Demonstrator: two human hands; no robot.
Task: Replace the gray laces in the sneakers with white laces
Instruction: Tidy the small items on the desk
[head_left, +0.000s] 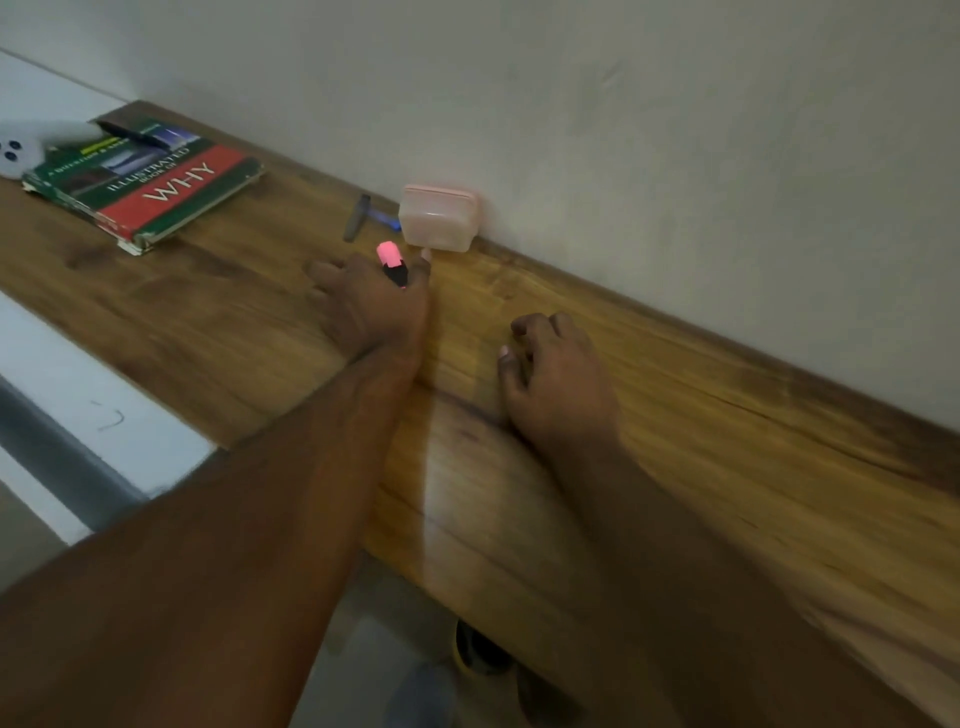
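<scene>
Left hand spread by a pink highlighter; right hand loosely curled, empty

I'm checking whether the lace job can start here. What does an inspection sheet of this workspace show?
Surface: wooden desk set against a wall.
Job's things: nothing seen on the desk; no sneakers or laces.
Clutter: green and red book, gray pen, pale pink plastic box by the wall, white object at the left edge.
Hands: left hand lies on the desk with a pink highlighter at its fingers, grip unclear; right hand rests on the desk, fingers loosely curled, empty.
Cables: nothing seen.
Surroundings: floor below, blurred dark shape under the desk.
</scene>
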